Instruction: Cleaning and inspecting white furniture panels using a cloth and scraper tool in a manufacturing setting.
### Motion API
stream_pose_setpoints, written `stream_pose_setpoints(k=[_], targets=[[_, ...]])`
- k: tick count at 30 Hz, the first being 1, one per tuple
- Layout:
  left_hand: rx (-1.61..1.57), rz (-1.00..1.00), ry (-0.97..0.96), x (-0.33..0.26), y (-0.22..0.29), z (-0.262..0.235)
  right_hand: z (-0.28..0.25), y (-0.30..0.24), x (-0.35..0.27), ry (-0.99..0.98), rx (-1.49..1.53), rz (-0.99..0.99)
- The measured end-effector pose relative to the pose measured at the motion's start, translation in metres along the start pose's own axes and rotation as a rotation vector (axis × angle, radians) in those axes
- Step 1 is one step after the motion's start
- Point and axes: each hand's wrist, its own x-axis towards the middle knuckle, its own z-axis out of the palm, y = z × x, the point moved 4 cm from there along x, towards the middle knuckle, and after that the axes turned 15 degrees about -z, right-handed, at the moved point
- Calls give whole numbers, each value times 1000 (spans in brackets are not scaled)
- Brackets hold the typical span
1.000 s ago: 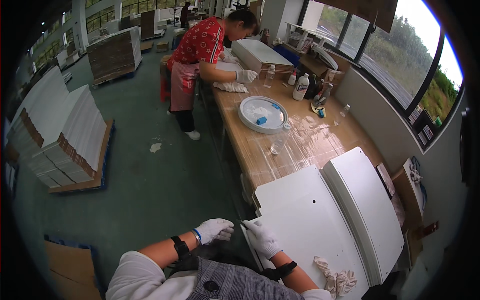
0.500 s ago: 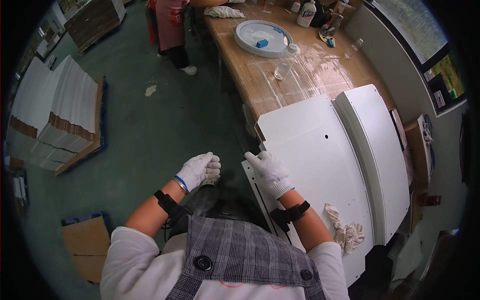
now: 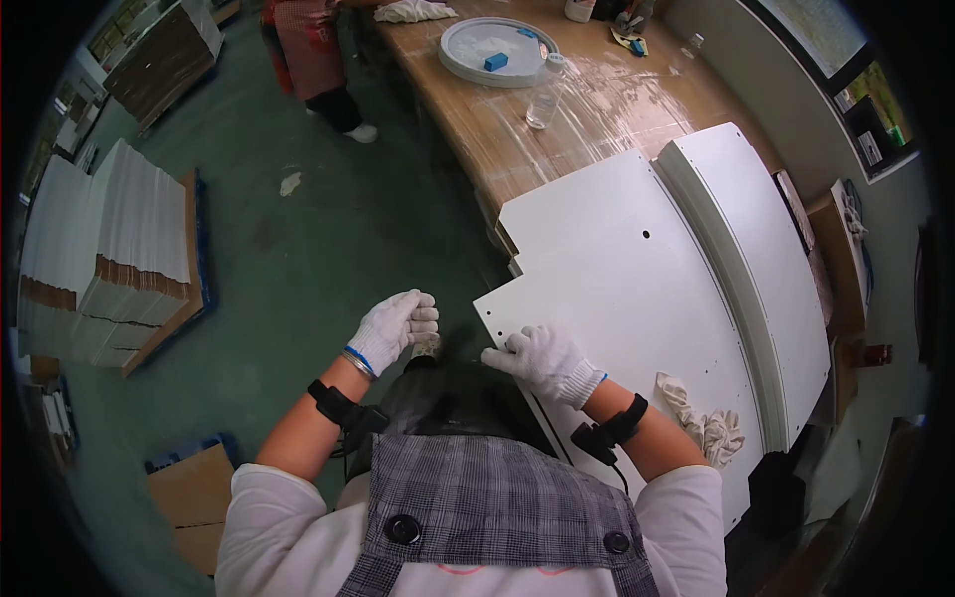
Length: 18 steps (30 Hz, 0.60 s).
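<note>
A large white panel with small holes and a raised curved rib lies on the right, over the table's near end. At its left edge is my right hand in a white knitted glove. Its thumb and fingers are bent together, with the fingertips at the rim; what they pinch, if anything, is hidden. My left hand, gloved alike, hangs above the floor left of the panel and apart from it. Its fingers are curled in, and nothing shows in them. A crumpled off-white glove rests on the panel near my right forearm.
On the brown table stand a round grey lid with a blue block and a clear bottle. Stacked white sheets sit on a pallet at left. Another person stands beyond the table's left side.
My right hand has slid toward me along the panel's left edge, its fingers more bent. My left hand stays almost in place. The view has shifted a little, so the table sits higher.
</note>
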Motion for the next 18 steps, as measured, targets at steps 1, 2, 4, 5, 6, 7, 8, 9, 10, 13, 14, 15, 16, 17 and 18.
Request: stream_pose_setpoints(k=[1,2,4,5,6,7,8,9,10,13,14,15,16,17,18], targets=[[7,-10,-2,1,0,1,1,-9,-16,-95,89,-58],[72,8,10,2,2,1,5,-16,-32,-189,181,-114],[217,15,15,6,7,8,17,-12,-65,-83,274,-30],[235,0,8,9,9,14,21,-11,-76,18,355,39],[380,52,60,7,15,24,5,-7,-85,75,525,297],[530,104,100,6,21,39,6,-5,-90,83,537,331],[620,137,90,6,26,52,4,5,-99,352,615,577],[784,212,116,10,31,59,5,11,-113,625,673,818],[910,244,105,13,34,67,11,8,-119,639,671,859],[1157,327,11,29,33,85,25,-10,-139,965,724,1136],[1244,388,-36,33,33,90,26,-22,-139,977,651,1135],[1279,379,-88,35,36,98,28,-34,-137,987,576,1141],[1325,259,-98,37,38,108,27,-49,-134,983,468,1180],[1375,142,-96,40,39,113,27,-59,-123,982,442,1207],[1420,159,-103,50,40,113,27,-68,-108,979,415,1238]])
